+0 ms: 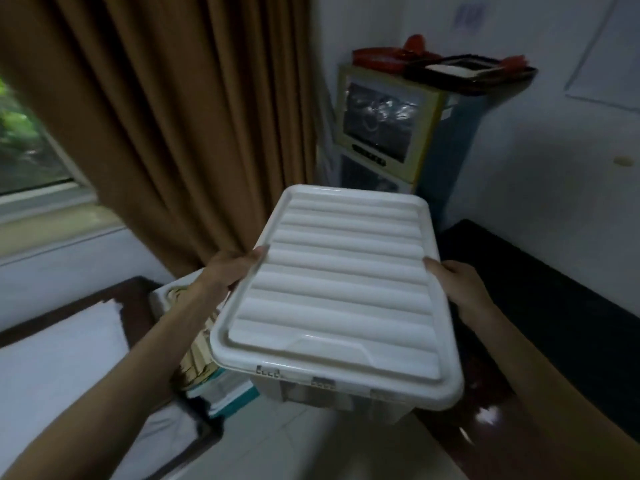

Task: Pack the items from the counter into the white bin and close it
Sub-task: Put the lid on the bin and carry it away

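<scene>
A white ribbed lid (343,282) is held level in the air in front of me. My left hand (227,270) grips its left edge with the thumb on top. My right hand (457,280) grips the right edge the same way. Under the lid the white bin (332,396) shows its translucent front wall, and its left rim (161,296) sticks out beside my left wrist. Inside the bin, left of the lid, lie a shiny gold object (195,362) and a teal-edged flat item (228,393). The lid hides most of the bin's inside.
A dark counter (554,323) runs along the right wall. A bed with a white sheet (59,368) lies at the left. A brown curtain (166,109) hangs behind, and a cabinet with trays on top (388,126) stands in the corner. Pale floor tiles (311,445) lie below.
</scene>
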Demonstrator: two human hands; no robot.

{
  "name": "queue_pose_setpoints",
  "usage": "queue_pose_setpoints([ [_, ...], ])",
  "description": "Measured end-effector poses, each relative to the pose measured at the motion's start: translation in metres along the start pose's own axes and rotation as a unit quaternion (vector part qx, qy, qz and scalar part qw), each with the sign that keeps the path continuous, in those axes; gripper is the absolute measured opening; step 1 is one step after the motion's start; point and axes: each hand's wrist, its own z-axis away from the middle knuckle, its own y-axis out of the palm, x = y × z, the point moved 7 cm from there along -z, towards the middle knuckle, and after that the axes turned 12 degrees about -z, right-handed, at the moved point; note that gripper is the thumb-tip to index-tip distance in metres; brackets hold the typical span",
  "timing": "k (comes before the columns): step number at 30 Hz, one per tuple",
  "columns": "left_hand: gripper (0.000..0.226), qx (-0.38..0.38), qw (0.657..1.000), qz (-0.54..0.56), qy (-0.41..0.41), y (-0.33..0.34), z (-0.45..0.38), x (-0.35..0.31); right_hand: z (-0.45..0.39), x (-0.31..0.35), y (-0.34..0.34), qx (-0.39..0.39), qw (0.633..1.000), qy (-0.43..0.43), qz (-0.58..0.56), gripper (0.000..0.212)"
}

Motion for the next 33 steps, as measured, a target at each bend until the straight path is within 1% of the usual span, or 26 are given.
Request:
queue_pose_setpoints([
  [2,0.045,-0.009,0.999,-0.016,-0.026,-0.026,0.008,0.026,0.001,0.007,0.035,0.026,0.999,-0.020,0.012,0.057],
  [5,0.046,-0.049,0.997,-0.021,-0.053,-0.088,0.017,0.079,0.006,0.020,0.114,0.067,0.996,-0.046,0.042,0.068],
  [8,0.051,-0.068,0.995,-0.009,-0.067,-0.146,0.021,0.132,0.020,0.030,0.194,0.116,0.990,-0.057,0.056,0.062],
  [11,0.049,-0.083,0.993,0.016,-0.078,-0.202,0.023,0.187,0.034,0.037,0.274,0.152,0.983,-0.064,0.076,0.059],
  [13,0.049,-0.098,0.990,0.038,-0.091,-0.239,0.023,0.223,0.045,0.041,0.328,0.170,0.979,-0.067,0.087,0.051],
  [15,0.057,-0.107,0.988,0.047,-0.101,-0.276,0.022,0.256,0.053,0.043,0.381,0.189,0.975,-0.068,0.097,0.046],
  [17,0.066,-0.111,0.986,0.042,-0.118,-0.310,0.021,0.288,0.064,0.042,0.433,0.221,0.967,-0.065,0.108,0.045],
  [19,0.064,-0.122,0.983,0.045,-0.133,-0.340,0.020,0.319,0.073,0.037,0.480,0.247,0.960,-0.064,0.119,0.045],
  [21,0.055,-0.134,0.978,0.046,-0.155,-0.365,0.023,0.348,0.081,0.030,0.526,0.273,0.951,-0.058,0.136,0.050],
  [23,0.048,-0.147,0.971,0.049,-0.181,-0.386,0.024,0.378,0.085,0.025,0.571,0.299,0.940,-0.053,0.157,0.068],
  [25,0.048,-0.161,0.964,0.049,-0.207,-0.404,0.027,0.407,0.082,0.012,0.615,0.327,0.929,-0.041,0.169,0.086],
  [26,0.050,-0.165,0.961,0.050,-0.217,-0.413,0.027,0.421,0.080,0.005,0.637,0.341,0.923,-0.033,0.172,0.089],
  [28,0.052,-0.165,0.954,0.051,-0.244,-0.426,0.026,0.449,0.089,0.001,0.676,0.362,0.915,-0.023,0.177,0.084],
  [31,0.052,-0.176,0.942,0.056,-0.280,-0.443,0.023,0.486,0.102,0.001,0.730,0.378,0.905,-0.021,0.192,0.056],
  [32,0.052,-0.186,0.937,0.057,-0.291,-0.448,0.022,0.496,0.102,-0.003,0.747,0.387,0.900,-0.021,0.199,0.053],
  [33,0.051,-0.196,0.932,0.058,-0.300,-0.452,0.019,0.505,0.101,-0.006,0.765,0.395,0.895,-0.024,0.207,0.056],
])
